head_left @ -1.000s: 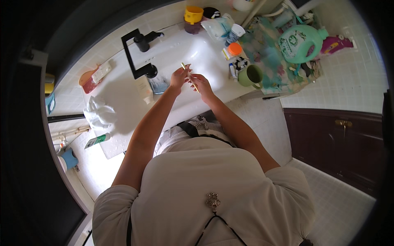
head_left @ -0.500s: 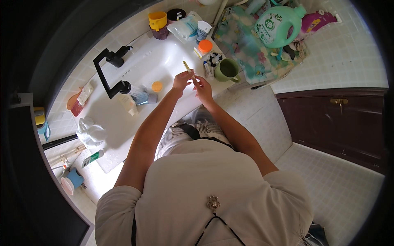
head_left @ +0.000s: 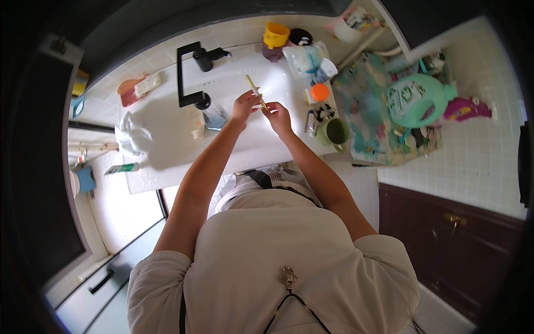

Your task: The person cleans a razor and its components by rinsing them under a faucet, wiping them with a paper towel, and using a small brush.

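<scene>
Over the white washbasin, both my hands are closed on a slim yellow-and-white stick, whose exact kind I cannot make out. It slants up and to the left, its far end sticking out past my fingers. My left hand pinches its middle with the fingertips. At the near end, my right hand grips it between thumb and fingers. Right of my right hand stand a green mug and a small tube.
A black faucet rises at the basin's back left. Inside lie a cream tube and a clear-blue item. An orange-lidded jar, a yellow cup and a green detergent jug stand right. White cloth lies left.
My view has turned, so the basin sits straighter and its surroundings have shifted. More of the stick shows beyond my left fingers. Both hands keep their hold.
</scene>
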The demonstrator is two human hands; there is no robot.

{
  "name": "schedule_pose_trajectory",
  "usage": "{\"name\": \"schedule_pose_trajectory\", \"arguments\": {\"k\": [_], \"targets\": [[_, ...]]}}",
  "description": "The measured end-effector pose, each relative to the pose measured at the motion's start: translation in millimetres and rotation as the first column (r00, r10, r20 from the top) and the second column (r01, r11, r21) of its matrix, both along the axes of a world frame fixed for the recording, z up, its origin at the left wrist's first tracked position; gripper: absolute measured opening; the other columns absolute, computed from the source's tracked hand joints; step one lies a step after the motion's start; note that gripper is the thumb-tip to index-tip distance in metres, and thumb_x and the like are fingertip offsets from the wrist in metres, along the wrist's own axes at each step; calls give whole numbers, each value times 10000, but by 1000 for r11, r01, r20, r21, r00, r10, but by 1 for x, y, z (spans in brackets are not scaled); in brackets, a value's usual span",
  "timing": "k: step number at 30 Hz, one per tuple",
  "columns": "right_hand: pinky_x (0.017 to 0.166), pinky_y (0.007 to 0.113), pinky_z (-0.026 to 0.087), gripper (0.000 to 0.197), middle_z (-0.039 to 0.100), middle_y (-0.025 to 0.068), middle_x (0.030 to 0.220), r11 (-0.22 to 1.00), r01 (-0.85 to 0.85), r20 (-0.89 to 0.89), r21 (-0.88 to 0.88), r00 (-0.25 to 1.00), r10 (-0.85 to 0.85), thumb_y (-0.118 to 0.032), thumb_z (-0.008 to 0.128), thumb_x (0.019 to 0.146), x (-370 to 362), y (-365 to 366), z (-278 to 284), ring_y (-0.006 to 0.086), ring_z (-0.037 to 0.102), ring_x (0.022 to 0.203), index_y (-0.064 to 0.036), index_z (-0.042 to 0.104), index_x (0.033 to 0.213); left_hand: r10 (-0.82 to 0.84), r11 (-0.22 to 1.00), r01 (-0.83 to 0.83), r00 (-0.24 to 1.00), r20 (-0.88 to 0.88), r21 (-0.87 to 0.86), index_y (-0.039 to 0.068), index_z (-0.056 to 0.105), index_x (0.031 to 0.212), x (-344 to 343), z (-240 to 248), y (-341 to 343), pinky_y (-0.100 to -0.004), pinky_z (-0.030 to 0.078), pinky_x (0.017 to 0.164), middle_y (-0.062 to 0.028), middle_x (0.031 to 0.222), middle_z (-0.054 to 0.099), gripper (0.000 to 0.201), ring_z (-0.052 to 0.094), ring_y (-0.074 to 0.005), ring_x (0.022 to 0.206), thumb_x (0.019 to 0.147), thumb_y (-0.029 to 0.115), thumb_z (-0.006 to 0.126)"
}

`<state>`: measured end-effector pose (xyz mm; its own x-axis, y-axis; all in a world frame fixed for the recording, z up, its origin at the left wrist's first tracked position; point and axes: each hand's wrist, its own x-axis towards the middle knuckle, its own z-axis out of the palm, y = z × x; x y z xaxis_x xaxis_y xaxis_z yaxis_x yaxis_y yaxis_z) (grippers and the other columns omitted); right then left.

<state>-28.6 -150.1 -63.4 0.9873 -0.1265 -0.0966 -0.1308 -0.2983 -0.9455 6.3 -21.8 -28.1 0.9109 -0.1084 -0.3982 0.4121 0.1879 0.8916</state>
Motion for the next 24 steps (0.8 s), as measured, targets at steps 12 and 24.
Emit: {"name": "schedule_pose_trajectory", "arguments": {"k": [12,24], "targets": [[598,255,444,184,568,6,781,858,-432,-256,280,827,500,-140,623,774,-20,74,-15,109,536,670,-56,555,923,44,990,-52,997,63,134,6,623,973,-71,-19,80,-229,448,651,-62,831,628,300,572,-108,736,727,168,683],[619,350,448,157,598,101,803,607,-750,162,-263,586,794,-146,581,768,-75,195,1,256,572,691,-37,555,879,702,684,-678,712,11,268,43,653,867,-172,-34,191,-276,445,586,-47,773,627,307,570,-121,701,725,316,650]]}}
